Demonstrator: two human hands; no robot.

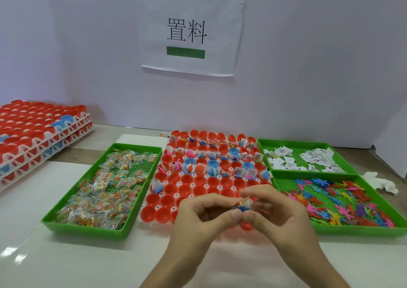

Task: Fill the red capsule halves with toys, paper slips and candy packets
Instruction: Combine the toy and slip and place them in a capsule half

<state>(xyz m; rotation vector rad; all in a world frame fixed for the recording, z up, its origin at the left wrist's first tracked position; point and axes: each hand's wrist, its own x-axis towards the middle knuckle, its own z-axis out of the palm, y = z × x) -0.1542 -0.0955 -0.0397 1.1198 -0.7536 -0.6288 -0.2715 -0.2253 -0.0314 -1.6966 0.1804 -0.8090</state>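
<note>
Over the rack of red capsule halves [199, 180], both hands are putting one filling together.
The left hand [198, 213] and right hand [279, 210] together pinch a small bundle [242, 206], seemingly a blue toy and a slip, above the empty near rows. It likely needs lowering into an empty half next. Glossy white table [66, 254], pale wall, printed sign [189, 30].

— Home or factory?
— Small packing station, by the look. Plain white partition board [308, 78] along the back edge of the pale glossy worktop [66, 261], printed paper sign [189, 32] reading 置料 taped on.
— More?
— Stacked white plastic racks of red and blue capsule halves [33, 138] at the far left corner; green perforated plastic trays [88, 230] of sorted parts alongside.
</note>
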